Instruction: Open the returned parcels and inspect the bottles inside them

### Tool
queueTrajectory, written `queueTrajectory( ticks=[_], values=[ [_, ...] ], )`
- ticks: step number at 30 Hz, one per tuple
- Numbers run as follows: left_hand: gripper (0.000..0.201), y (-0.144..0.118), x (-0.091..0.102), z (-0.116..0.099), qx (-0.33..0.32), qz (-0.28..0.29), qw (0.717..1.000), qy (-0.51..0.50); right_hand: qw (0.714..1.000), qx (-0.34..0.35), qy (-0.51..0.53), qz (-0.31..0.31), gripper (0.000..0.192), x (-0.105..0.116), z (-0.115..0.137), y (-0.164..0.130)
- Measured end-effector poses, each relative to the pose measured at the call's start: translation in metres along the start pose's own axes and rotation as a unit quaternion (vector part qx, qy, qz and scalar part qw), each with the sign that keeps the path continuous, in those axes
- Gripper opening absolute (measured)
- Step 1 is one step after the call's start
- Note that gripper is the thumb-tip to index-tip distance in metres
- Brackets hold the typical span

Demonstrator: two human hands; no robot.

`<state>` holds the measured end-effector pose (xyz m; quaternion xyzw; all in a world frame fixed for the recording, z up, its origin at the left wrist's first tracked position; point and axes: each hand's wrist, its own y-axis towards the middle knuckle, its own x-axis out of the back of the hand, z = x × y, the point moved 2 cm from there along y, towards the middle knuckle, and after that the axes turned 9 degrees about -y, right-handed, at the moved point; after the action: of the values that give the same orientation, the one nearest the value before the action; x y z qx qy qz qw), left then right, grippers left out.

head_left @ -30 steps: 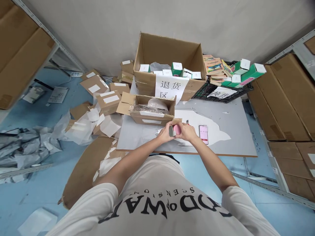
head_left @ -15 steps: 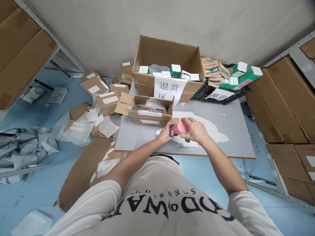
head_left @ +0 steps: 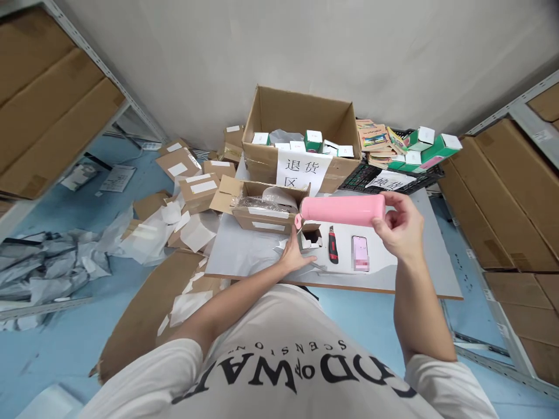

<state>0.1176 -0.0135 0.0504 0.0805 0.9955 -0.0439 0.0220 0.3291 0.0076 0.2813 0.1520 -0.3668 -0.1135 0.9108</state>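
Observation:
A pink bottle [head_left: 343, 209] is held sideways above the table by my right hand [head_left: 397, 227], fingers and thumb closed round its base end. Its lid end, with a small pink loop, points left. Below that end, my left hand [head_left: 293, 253] grips a small carton [head_left: 309, 240], fingers along its left side and thumb near the front. The carton's open end shows a dark inside. A red and black utility knife [head_left: 333, 245] lies right of the carton. Farther right lies a phone [head_left: 360, 251] with a lit pink screen.
An open brown carton [head_left: 264, 218] holding clear wrap stands behind my left hand. Behind it, a large labelled cardboard box [head_left: 301, 105] holds green and white boxes. A black crate [head_left: 362, 177] carries booklets and more boxes. Parcels and torn packaging [head_left: 198, 230] crowd the floor at left.
My right hand has drawn the pink bottle out of the small carton and moved it up and right. My left hand has stayed at the carton. The knife and phone now show fully.

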Motion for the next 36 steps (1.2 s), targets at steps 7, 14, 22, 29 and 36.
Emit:
queueTrajectory(
  ticks=[7,14,22,29,36],
  values=[
    [0.097,-0.013,0.011,-0.091,-0.144,0.017,0.983,-0.112,0.827,-0.3,0.468,-0.08,0.034,-0.074,-0.027,-0.045],
    [0.073,0.025,0.017,-0.145,-0.17,0.097,0.948,-0.249,0.627,-0.457,0.624,0.087,0.036,-0.13,0.013,-0.097],
    [0.063,0.025,0.035,-0.131,-0.034,0.043,0.958,-0.28,0.679,-0.423,0.546,0.248,0.053,-0.146,0.005,-0.125],
    [0.065,0.025,0.036,-0.137,0.011,0.041,0.952,-0.302,0.922,-0.229,0.301,0.084,0.05,-0.115,-0.014,-0.102],
    [0.063,0.017,0.024,-0.133,0.016,0.013,0.954,-0.298,0.982,-0.111,0.127,0.087,0.073,-0.114,0.014,-0.09]
  ],
)
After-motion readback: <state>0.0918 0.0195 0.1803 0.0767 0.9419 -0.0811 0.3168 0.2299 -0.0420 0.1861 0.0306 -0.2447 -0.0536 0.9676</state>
